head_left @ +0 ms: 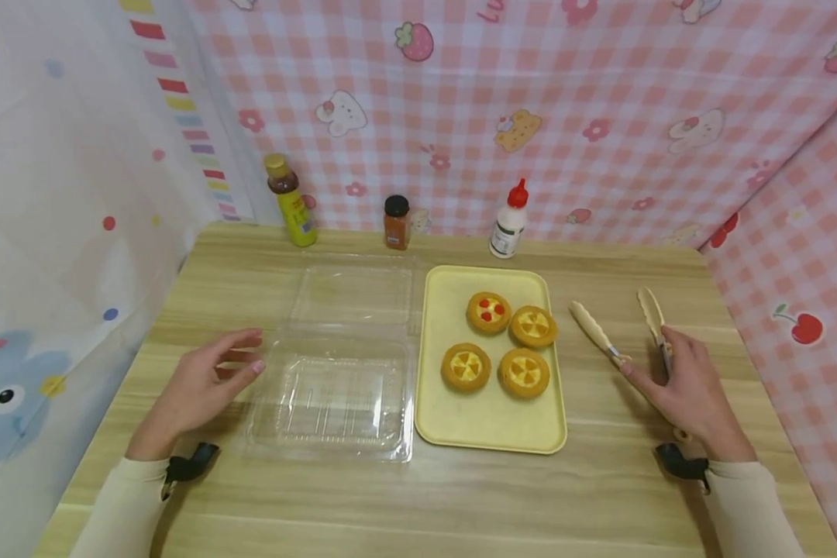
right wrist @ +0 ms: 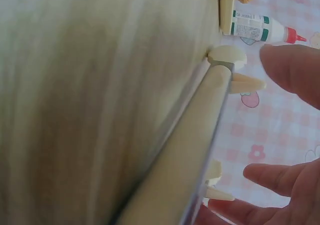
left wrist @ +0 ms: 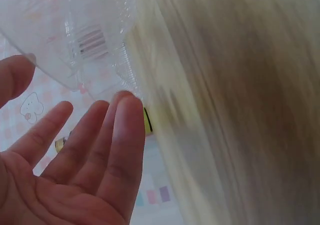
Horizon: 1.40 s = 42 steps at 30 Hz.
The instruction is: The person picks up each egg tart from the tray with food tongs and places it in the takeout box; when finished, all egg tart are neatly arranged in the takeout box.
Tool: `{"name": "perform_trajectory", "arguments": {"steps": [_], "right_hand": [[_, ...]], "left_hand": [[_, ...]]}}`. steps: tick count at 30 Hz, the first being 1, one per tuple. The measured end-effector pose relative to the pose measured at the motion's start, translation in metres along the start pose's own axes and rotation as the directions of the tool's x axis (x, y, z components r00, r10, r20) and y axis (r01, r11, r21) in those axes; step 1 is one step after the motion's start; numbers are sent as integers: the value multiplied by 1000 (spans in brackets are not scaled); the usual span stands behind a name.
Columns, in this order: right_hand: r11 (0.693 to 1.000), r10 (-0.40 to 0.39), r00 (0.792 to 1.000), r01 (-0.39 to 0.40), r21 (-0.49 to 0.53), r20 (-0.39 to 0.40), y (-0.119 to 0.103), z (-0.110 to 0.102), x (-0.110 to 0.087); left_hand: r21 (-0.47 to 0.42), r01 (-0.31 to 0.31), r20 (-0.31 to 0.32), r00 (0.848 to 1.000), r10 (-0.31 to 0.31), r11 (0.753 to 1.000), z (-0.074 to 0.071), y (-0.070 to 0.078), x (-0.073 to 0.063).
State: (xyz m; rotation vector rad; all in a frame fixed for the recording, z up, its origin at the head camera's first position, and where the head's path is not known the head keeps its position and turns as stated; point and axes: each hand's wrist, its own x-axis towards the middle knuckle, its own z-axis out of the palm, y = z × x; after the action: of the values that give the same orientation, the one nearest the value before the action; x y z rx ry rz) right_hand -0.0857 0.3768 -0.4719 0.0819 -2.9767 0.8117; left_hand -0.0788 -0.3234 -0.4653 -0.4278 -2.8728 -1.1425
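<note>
In the head view my left hand (head_left: 205,384) hovers at the left edge of an open clear plastic clamshell box (head_left: 335,399), fingers spread and slightly bent. The left wrist view shows the palm with nothing in it; whether a fingertip touches the box (left wrist: 95,40) I cannot tell. Over at the right, my right hand (head_left: 687,387) reaches over cream-tipped tongs (head_left: 593,325) that lie spread on the table. Its thumb stands apart from the near arm of the tongs (right wrist: 175,150), and the fingers are loosely spread by the other arm.
A pale yellow tray (head_left: 488,430) between the hands bears several egg tarts, one tart (head_left: 488,312) dotted red. Along the back stand a yellow-labelled bottle (head_left: 294,209), a black-capped spice jar (head_left: 396,225) and a red-tipped white squeeze bottle (head_left: 508,225). Behind them hangs a pink checked cloth (head_left: 460,101).
</note>
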Motion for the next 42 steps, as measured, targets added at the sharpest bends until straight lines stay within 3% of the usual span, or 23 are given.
{"name": "perform_trajectory", "arguments": {"steps": [4,8,11,15,28,35,42], "right_hand": [[1000,22,1000,-21,-11,17,3,3,-1],[1000,1,1000,-1,-4,3,5,6,-1],[999,-42,999,42,-12,-22,7,7,-1],[996,-86,995,85,-35,-47,9,7,-2],[996,83,994,-84,5,76,8,0,-6],[991,133,991,-132,-29,29,7,-3,-2],[977,208,978,-207,-46,17,3,-1,-3]], "left_hand": [[-69,50,56,997,-46,996,2,0,1],[-203,113,109,990,-92,973,5,-1,1],[-314,127,138,987,-87,941,6,-4,1],[-387,105,155,987,-48,916,7,-7,0],[-420,99,173,985,-28,902,9,-6,1],[-482,128,196,980,-36,867,11,-5,1],[-491,157,210,976,-58,857,10,0,1]]}}
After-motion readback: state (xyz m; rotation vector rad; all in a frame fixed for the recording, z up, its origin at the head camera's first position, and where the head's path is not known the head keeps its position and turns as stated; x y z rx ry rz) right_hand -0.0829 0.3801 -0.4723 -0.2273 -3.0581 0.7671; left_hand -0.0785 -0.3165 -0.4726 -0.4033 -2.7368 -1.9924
